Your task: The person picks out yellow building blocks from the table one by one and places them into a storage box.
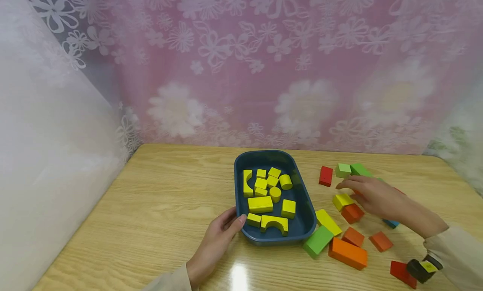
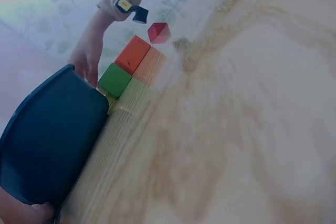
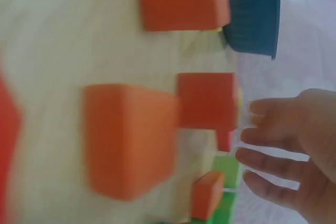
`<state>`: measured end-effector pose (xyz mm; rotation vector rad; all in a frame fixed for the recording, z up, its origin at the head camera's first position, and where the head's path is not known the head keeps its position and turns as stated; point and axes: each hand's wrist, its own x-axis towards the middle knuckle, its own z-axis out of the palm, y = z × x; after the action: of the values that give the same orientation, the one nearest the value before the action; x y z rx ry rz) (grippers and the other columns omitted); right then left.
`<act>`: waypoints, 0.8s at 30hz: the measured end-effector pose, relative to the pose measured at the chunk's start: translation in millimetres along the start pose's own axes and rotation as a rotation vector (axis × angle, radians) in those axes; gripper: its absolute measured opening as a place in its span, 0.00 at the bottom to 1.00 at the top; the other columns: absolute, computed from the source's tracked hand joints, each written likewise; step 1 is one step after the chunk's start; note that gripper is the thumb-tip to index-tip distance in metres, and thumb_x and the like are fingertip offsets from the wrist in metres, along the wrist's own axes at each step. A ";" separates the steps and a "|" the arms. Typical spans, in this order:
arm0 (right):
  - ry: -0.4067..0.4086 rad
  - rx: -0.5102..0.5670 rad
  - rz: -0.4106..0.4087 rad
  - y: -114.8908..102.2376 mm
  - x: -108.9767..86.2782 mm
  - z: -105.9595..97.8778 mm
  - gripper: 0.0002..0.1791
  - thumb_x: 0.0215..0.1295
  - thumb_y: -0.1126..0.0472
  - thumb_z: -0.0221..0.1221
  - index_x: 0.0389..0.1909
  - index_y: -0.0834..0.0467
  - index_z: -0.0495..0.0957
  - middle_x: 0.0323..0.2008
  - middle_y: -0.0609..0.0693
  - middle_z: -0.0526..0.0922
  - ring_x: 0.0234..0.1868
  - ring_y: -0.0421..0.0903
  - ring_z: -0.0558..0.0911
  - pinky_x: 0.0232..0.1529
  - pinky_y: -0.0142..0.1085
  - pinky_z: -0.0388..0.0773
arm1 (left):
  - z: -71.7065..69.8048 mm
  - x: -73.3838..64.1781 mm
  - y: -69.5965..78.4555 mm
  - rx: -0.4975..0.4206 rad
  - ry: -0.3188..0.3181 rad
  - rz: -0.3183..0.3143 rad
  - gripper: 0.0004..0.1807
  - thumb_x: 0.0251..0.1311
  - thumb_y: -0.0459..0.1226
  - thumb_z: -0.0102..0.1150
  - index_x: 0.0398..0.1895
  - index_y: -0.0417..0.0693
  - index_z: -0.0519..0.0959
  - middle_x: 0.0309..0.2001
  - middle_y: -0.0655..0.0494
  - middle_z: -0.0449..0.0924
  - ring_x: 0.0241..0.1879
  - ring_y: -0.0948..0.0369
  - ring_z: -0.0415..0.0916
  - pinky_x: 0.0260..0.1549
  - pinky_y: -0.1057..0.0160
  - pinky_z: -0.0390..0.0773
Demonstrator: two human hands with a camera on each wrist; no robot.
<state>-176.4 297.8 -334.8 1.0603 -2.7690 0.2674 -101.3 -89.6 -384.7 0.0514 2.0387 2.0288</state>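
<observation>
A dark blue plastic tray (image 1: 273,159) stands on the table, holding several yellow blocks, among them arches, cubes and cylinders. My left hand (image 1: 216,236) grips its near left side, thumb over the rim. Over the scattered blocks on the right is my right hand (image 1: 381,198), its fingers loosely bent and holding nothing. Just below its fingertips lies a yellow block (image 1: 341,201), against a red-orange block (image 1: 352,214). In the right wrist view, the fingers of the right hand (image 3: 294,150) are spread apart beside the red-orange block (image 3: 206,100).
By the tray's right corner lie another yellow block (image 1: 328,222), a green block (image 1: 318,241) and an orange block (image 1: 347,253). Red blocks (image 1: 325,176) and light green ones (image 1: 343,170) are farther back. A flowered curtain (image 1: 241,64) hangs behind the table (image 1: 181,182).
</observation>
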 end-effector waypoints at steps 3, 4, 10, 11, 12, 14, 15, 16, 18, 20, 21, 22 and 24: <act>-0.005 0.034 0.054 0.3 -5.6 7.2 0.14 0.56 0.68 0.67 0.45 0.59 0.81 0.39 0.48 0.83 0.31 0.40 0.81 0.27 0.29 0.79 | -1.7 0.2 -1.2 0.004 0.006 0.002 0.39 0.68 0.52 0.53 0.70 0.33 0.59 0.68 0.37 0.62 0.65 0.48 0.66 0.61 0.56 0.71; -0.007 0.040 0.081 -1.1 -6.7 9.6 0.14 0.57 0.65 0.67 0.45 0.59 0.81 0.39 0.47 0.83 0.30 0.38 0.81 0.26 0.29 0.79 | -2.2 0.4 -1.5 0.003 0.007 0.004 0.39 0.68 0.52 0.53 0.70 0.33 0.59 0.67 0.37 0.63 0.65 0.48 0.66 0.61 0.56 0.71; 0.011 0.020 0.156 -9.5 -7.0 21.8 0.15 0.61 0.56 0.66 0.47 0.58 0.81 0.35 0.45 0.83 0.23 0.31 0.72 0.22 0.29 0.74 | -3.1 -0.7 -1.1 -0.006 0.002 -0.007 0.41 0.68 0.53 0.53 0.71 0.32 0.57 0.68 0.36 0.61 0.65 0.47 0.65 0.62 0.56 0.71; 0.021 0.015 0.163 -10.4 -7.0 23.6 0.15 0.61 0.56 0.66 0.47 0.58 0.81 0.34 0.45 0.84 0.22 0.31 0.71 0.22 0.29 0.74 | -2.9 -1.2 -0.8 -0.007 -0.002 -0.007 0.41 0.68 0.53 0.53 0.71 0.31 0.57 0.69 0.35 0.60 0.65 0.47 0.65 0.62 0.56 0.71; 0.030 0.007 0.171 -11.3 -7.1 25.1 0.15 0.61 0.55 0.66 0.46 0.58 0.82 0.35 0.46 0.84 0.21 0.30 0.71 0.22 0.29 0.74 | -2.8 -1.4 -0.8 -0.007 -0.005 -0.009 0.41 0.68 0.53 0.53 0.71 0.31 0.57 0.69 0.35 0.60 0.65 0.47 0.65 0.62 0.56 0.71; 0.033 -0.002 0.196 -12.8 -7.0 27.9 0.15 0.60 0.55 0.66 0.45 0.57 0.82 0.34 0.47 0.84 0.21 0.32 0.71 0.21 0.29 0.73 | -2.4 -1.5 -0.5 -0.009 -0.009 -0.010 0.41 0.68 0.53 0.53 0.71 0.31 0.56 0.69 0.35 0.60 0.65 0.47 0.64 0.61 0.56 0.71; 0.031 -0.006 0.205 -13.4 -6.7 29.2 0.15 0.60 0.54 0.66 0.45 0.57 0.82 0.34 0.47 0.84 0.21 0.33 0.72 0.20 0.30 0.73 | -2.2 -1.4 -0.1 -0.011 -0.009 -0.012 0.41 0.68 0.53 0.53 0.71 0.32 0.56 0.69 0.35 0.60 0.65 0.47 0.64 0.62 0.56 0.71; 0.034 -0.013 0.206 -13.8 -6.4 30.3 0.14 0.59 0.55 0.67 0.44 0.56 0.82 0.36 0.49 0.84 0.23 0.35 0.75 0.21 0.31 0.75 | -2.1 -1.1 -0.2 -0.011 -0.010 -0.013 0.41 0.68 0.53 0.53 0.71 0.32 0.57 0.69 0.35 0.60 0.65 0.47 0.64 0.61 0.57 0.71; 0.028 -0.018 0.216 -14.9 -6.2 31.7 0.14 0.59 0.55 0.67 0.44 0.56 0.82 0.36 0.49 0.83 0.23 0.36 0.74 0.20 0.31 0.74 | -1.5 -0.6 -0.2 -0.013 -0.009 -0.013 0.40 0.68 0.53 0.53 0.71 0.32 0.57 0.69 0.36 0.60 0.65 0.47 0.64 0.62 0.57 0.71; 0.022 -0.019 0.222 -15.9 -6.0 32.8 0.13 0.59 0.56 0.67 0.43 0.56 0.82 0.35 0.49 0.82 0.22 0.36 0.73 0.19 0.30 0.73 | -1.2 -0.2 -0.5 -0.013 -0.009 -0.010 0.40 0.68 0.53 0.53 0.71 0.32 0.57 0.69 0.36 0.60 0.65 0.47 0.64 0.62 0.57 0.70; 0.022 -0.020 0.220 -16.1 -5.9 33.2 0.13 0.58 0.57 0.67 0.43 0.56 0.82 0.36 0.50 0.82 0.23 0.37 0.74 0.20 0.31 0.73 | -1.2 0.0 -0.7 -0.014 -0.010 -0.009 0.41 0.68 0.53 0.53 0.71 0.31 0.57 0.69 0.36 0.60 0.66 0.47 0.64 0.62 0.57 0.70; 0.021 -0.018 0.219 -16.3 -5.6 33.3 0.13 0.58 0.57 0.67 0.43 0.56 0.82 0.36 0.51 0.82 0.23 0.37 0.74 0.20 0.31 0.74 | -1.3 0.2 -1.0 -0.013 -0.009 -0.008 0.41 0.68 0.53 0.53 0.71 0.31 0.57 0.69 0.35 0.60 0.66 0.47 0.64 0.62 0.57 0.70; 0.019 -0.010 0.220 -16.6 -5.2 33.4 0.14 0.58 0.58 0.67 0.44 0.57 0.82 0.37 0.52 0.82 0.24 0.39 0.75 0.20 0.31 0.74 | -1.5 0.1 -0.8 -0.012 -0.005 -0.013 0.41 0.68 0.53 0.53 0.71 0.32 0.57 0.69 0.36 0.60 0.66 0.47 0.64 0.62 0.57 0.70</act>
<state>-164.4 281.5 -366.5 0.7466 -2.8669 0.2890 -101.6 -91.0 -385.5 0.0409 2.0187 2.0313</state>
